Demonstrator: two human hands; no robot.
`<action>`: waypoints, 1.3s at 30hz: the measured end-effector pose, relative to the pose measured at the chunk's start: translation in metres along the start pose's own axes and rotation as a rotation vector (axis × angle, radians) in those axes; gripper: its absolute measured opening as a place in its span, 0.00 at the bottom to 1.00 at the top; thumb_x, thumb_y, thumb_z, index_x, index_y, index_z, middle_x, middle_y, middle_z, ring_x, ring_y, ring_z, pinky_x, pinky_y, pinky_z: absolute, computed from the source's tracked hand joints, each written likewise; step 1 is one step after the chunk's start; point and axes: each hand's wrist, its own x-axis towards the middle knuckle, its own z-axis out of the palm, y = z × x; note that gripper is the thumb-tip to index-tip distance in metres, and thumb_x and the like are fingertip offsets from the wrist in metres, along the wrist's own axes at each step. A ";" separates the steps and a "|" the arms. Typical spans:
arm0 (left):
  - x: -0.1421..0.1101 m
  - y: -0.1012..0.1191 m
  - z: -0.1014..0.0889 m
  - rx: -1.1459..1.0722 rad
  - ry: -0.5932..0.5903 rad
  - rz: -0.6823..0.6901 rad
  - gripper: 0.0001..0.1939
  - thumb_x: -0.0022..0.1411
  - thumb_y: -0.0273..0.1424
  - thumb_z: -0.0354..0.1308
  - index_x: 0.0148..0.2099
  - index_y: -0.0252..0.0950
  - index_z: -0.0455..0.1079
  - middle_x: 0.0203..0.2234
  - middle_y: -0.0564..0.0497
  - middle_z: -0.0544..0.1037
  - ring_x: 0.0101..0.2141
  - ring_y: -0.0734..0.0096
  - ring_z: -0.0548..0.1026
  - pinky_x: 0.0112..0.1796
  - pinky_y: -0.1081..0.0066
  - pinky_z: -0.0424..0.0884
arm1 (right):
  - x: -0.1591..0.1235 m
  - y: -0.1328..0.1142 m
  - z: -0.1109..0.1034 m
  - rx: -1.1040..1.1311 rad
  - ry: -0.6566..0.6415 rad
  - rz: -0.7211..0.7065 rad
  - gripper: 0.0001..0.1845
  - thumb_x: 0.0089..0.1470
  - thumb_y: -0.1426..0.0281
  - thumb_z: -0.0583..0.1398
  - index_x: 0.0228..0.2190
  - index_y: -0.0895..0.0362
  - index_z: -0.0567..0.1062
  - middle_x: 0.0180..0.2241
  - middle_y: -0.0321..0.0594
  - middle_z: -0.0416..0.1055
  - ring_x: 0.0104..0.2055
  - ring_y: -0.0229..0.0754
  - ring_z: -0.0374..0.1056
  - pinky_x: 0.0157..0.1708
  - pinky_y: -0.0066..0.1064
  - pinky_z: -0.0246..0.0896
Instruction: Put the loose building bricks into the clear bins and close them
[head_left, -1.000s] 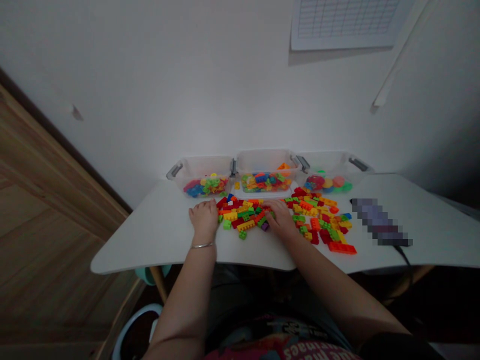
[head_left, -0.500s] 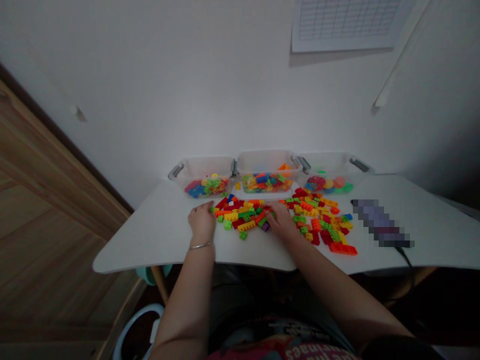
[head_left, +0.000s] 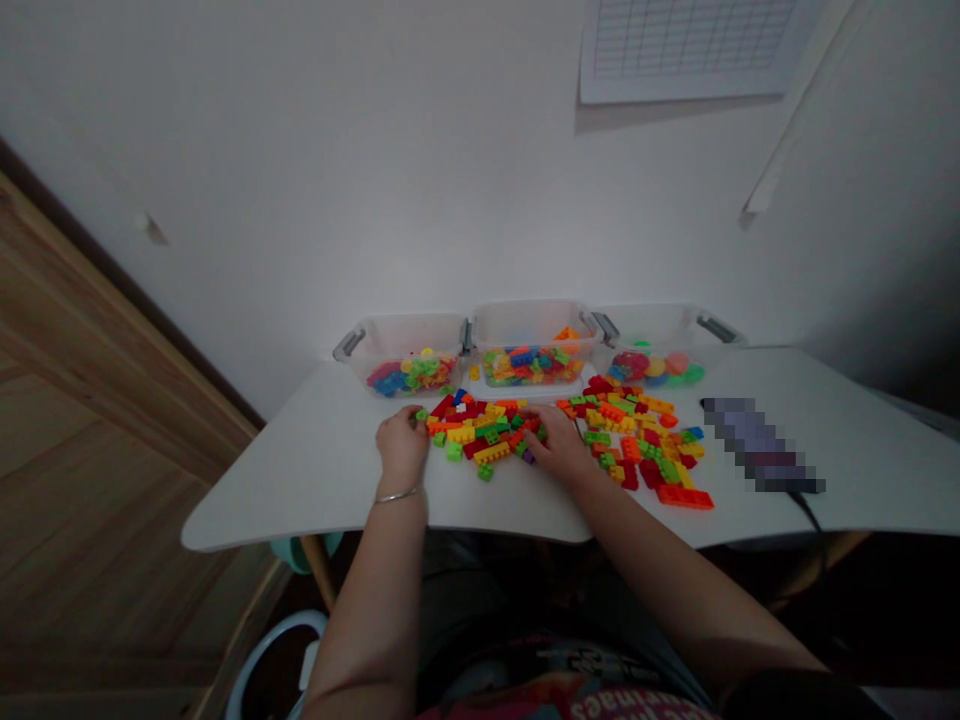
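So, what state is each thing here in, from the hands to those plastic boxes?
Left hand: curled, fingertips at the bricks' edge, hold unclear.
Right hand: curled down among the bricks, hold unclear.
Loose plastic bricks: scattered in a heap.
Left clear box: uncovered, holding bricks.
Middle clear box: uncovered, holding bricks.
Right clear box: uncovered, holding round pieces.
White table: bearing all of these.

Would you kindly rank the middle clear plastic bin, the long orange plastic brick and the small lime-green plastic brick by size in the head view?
Largest to smallest:
middle clear plastic bin
long orange plastic brick
small lime-green plastic brick
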 end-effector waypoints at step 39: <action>0.084 0.094 -0.038 0.296 0.004 0.076 0.22 0.62 0.44 0.47 0.51 0.45 0.76 0.43 0.45 0.80 0.48 0.51 0.73 0.50 0.56 0.61 | 0.002 0.001 0.001 0.013 -0.031 0.007 0.17 0.52 0.72 0.56 0.45 0.57 0.72 0.43 0.47 0.73 0.47 0.49 0.67 0.51 0.45 0.62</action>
